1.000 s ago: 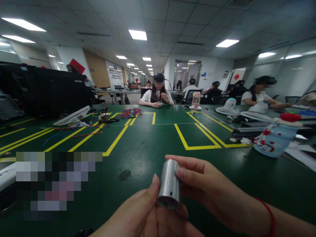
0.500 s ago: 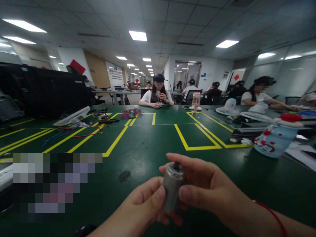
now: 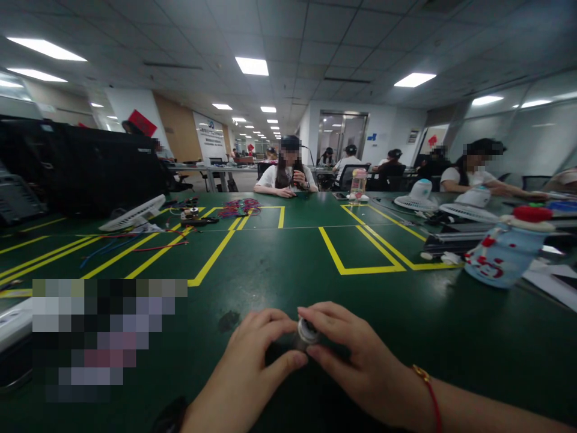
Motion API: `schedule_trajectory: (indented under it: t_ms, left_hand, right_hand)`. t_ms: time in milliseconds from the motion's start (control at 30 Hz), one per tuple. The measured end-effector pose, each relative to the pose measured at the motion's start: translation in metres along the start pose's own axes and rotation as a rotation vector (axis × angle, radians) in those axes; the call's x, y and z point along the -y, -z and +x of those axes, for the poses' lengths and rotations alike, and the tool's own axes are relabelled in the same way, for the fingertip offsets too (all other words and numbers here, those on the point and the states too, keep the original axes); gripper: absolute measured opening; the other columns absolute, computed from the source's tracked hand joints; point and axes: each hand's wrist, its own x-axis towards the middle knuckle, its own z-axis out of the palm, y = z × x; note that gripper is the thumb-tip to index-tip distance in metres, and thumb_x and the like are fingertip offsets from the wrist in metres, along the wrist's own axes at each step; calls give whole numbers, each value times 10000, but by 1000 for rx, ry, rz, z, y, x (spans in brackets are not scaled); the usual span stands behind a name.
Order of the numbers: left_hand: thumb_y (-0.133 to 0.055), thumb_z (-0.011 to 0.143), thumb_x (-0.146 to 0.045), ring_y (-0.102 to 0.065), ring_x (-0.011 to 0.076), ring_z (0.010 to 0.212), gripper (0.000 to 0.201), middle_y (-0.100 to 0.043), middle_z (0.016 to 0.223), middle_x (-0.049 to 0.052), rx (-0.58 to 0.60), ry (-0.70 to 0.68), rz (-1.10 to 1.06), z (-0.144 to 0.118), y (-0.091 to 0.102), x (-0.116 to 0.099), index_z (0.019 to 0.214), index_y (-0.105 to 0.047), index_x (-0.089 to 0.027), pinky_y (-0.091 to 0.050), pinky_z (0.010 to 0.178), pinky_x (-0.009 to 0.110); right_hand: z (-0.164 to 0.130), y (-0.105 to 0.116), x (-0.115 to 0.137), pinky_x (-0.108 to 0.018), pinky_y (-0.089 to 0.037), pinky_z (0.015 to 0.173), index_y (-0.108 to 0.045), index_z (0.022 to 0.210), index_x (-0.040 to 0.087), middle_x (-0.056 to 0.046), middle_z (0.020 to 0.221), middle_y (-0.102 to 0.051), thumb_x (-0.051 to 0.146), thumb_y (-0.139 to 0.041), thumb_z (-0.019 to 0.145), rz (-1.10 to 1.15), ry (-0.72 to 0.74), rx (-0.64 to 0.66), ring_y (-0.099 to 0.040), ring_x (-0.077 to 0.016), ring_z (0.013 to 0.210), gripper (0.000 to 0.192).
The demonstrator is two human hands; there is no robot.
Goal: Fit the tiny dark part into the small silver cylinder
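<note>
A small silver metal cylinder (image 3: 305, 332) is pinched between both of my hands, low over the green table (image 3: 288, 264). Only its round end shows; my fingers hide its body. My left hand (image 3: 252, 367) grips it from the left with thumb and forefinger. My right hand (image 3: 356, 355), with a red cord at the wrist, closes on it from the right and above.
Yellow tape lines (image 3: 211, 255) mark boxes on the table. A blue bottle (image 3: 505, 252) lies at the right. White fan parts (image 3: 135, 213) and loose wires (image 3: 238, 207) lie far left. People sit at the far side. A blurred patch (image 3: 108, 337) covers the near left.
The cylinder was upright between my fingers, then tipped with its end toward me and lowered nearer the table. Both hands turned palm-down and closed more tightly around it.
</note>
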Motion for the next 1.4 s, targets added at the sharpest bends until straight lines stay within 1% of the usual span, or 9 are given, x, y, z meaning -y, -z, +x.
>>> schedule_trajectory:
  t_ms: [133,300,500,667,767,867,1033,1233,1400]
  left_hand:
    - [-654,807,-253,-539,257,1028,221,-625,1098,29,28,-5,43,0,2,1,1025,-663,-290,-406,921,408]
    - [-557,882,-233,-576,211,942,180,-635,1019,27,-75,-78,-10,8,9,-27,1033,-647,-269,-442,853,342]
    - [-540,880,-177,-599,188,820,205,-644,849,18,-79,-114,24,22,15,-33,742,-686,-215,-456,747,300]
    - [-604,857,-210,-598,191,864,107,-657,940,14,-83,-105,36,18,15,-29,909,-692,-242,-454,777,305]
    - [-592,864,-199,-602,188,861,115,-665,918,13,-44,-111,33,18,13,-32,851,-699,-236,-450,772,300]
    - [-566,883,-227,-607,188,843,141,-658,877,16,-106,-101,19,17,19,-32,816,-690,-221,-457,757,297]
    - [-608,849,-250,-599,212,923,118,-656,966,23,-31,-58,139,8,24,-8,874,-722,-258,-459,841,336]
    - [-606,843,-232,-567,240,1012,224,-650,1079,25,59,-32,291,2,8,25,1009,-719,-330,-441,896,401]
    - [-590,858,-327,-551,262,1131,335,-602,1231,38,70,34,120,-9,32,29,1191,-622,-332,-409,1002,436]
  right_hand:
    - [-3,-9,-9,-322,-429,996,-456,1349,258,-70,1250,-529,218,-500,867,45,-133,72,-515,-146,1123,485]
    - [-8,-19,-21,-366,-429,1000,-114,1472,242,-64,1205,-564,187,-631,761,199,-239,-15,-557,-140,1064,881]
    - [-7,-20,-23,-345,-448,954,-312,1369,219,-60,1163,-580,240,-660,744,167,-295,-12,-567,-144,1029,715]
    - [-8,-18,-21,-312,-464,909,-389,1289,208,-55,1128,-583,230,-659,737,145,-286,-31,-570,-134,993,615]
    - [-7,-17,-19,-308,-462,903,-379,1282,205,-51,1117,-586,238,-666,734,155,-298,-29,-571,-131,980,619]
    - [-6,-15,-16,-298,-454,908,-423,1242,207,-48,1131,-572,237,-655,739,132,-274,-20,-557,-132,996,554]
    - [-10,-13,-17,-281,-460,855,-505,1128,194,-46,1065,-571,208,-607,744,38,-258,-16,-548,-131,939,397]
    - [-11,-17,-18,-345,-386,1018,-471,1264,229,-60,1237,-515,227,-634,731,-9,-227,6,-493,-170,1130,558]
    - [-23,20,-20,-350,-420,981,-472,1264,250,-53,1215,-538,352,-621,783,-40,-395,-59,-530,-169,1082,514]
